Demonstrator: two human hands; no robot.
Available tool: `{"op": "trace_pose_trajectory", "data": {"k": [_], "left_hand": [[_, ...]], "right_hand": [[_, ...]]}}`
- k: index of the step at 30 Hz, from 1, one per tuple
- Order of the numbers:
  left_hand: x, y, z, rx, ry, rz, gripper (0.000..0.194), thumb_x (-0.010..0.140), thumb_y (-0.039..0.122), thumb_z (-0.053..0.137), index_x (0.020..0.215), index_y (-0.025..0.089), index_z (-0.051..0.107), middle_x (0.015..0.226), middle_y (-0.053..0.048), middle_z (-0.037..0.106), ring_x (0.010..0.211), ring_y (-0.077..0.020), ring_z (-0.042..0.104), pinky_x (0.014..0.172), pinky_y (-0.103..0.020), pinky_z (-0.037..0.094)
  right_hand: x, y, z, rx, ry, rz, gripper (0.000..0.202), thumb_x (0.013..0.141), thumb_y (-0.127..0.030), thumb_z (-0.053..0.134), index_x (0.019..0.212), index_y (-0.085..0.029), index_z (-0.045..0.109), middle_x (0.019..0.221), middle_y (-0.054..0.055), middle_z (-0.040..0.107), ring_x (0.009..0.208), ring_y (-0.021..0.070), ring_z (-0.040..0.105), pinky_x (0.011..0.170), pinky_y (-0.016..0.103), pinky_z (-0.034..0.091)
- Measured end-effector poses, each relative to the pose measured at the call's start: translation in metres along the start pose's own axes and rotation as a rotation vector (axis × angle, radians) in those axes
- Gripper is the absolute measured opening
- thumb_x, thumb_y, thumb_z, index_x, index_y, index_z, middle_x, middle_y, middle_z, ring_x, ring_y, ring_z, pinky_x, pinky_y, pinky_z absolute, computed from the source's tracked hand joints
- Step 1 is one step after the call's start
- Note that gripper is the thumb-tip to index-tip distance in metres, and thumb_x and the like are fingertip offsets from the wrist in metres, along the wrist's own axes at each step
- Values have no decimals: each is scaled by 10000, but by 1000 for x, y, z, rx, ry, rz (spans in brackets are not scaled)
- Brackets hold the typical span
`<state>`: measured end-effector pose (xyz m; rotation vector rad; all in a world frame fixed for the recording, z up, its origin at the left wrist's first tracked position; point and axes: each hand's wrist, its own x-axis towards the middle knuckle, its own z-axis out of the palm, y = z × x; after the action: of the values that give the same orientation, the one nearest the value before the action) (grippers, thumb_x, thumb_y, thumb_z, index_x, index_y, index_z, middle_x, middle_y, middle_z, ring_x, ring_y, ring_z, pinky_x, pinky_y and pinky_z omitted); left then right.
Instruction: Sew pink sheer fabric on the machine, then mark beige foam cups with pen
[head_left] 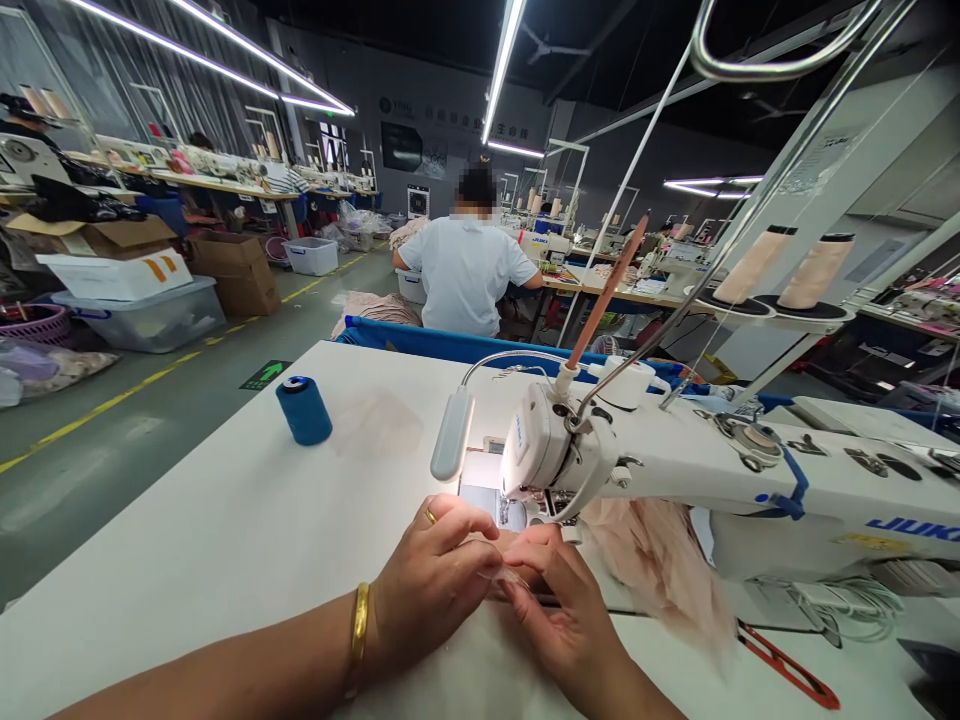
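Note:
Both hands meet just in front of the needle area of a white sewing machine [551, 450]. My left hand [442, 560], with a gold ring and a gold bracelet [359, 640], pinches a thin, sheer, pale pink fabric [504, 574]. Close against it, my right hand [559, 595] also has its fingertips closed on this fabric. More of the gauzy pink cloth [652, 560] lies bunched under the machine arm, right of my right hand. A small lamp [453, 435] on a bent neck lights the needle plate. The fabric's edge between my fingers is partly hidden.
A blue thread cone [303, 410] stands on the white table [187, 540]. Red thread snips [791, 668] lie at the right. Two pale thread cones [754, 265] sit on the stand. Ahead, a person in a white shirt [469, 270] sits at another machine.

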<state>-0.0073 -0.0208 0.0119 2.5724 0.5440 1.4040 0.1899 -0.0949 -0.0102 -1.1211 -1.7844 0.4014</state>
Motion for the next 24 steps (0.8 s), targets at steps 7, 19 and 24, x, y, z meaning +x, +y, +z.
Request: {"op": "trace_pose_trajectory", "data": {"k": [7,19,24], "left_hand": [[5,5,-1,-33,-16,-39,177,943,63,582,867,217,629,963,1,716,891,-167,577,834,-287,490],[15,45,-14,-431,-677,-765,89,892,200,679,803,203,666,917,2,707,896,-196,656,833,-329,533],[9,8,12,102,-607,-523,87,837,136,707,831,189,638,984,-54,671,962,-270,579,843,-426,461]], "right_hand": [[3,-2,-4,-41,18,12,79,1036,-236,579,998,-275,637,989,33,684,861,194,678,692,283,564],[27,-51,-60,85,-568,647,155,997,-253,598,849,-219,628,815,-15,676,751,155,631,642,225,447],[50,-9,-21,-326,-509,557,173,965,-187,567,796,-224,553,771,-33,642,709,152,583,611,240,339]]}}
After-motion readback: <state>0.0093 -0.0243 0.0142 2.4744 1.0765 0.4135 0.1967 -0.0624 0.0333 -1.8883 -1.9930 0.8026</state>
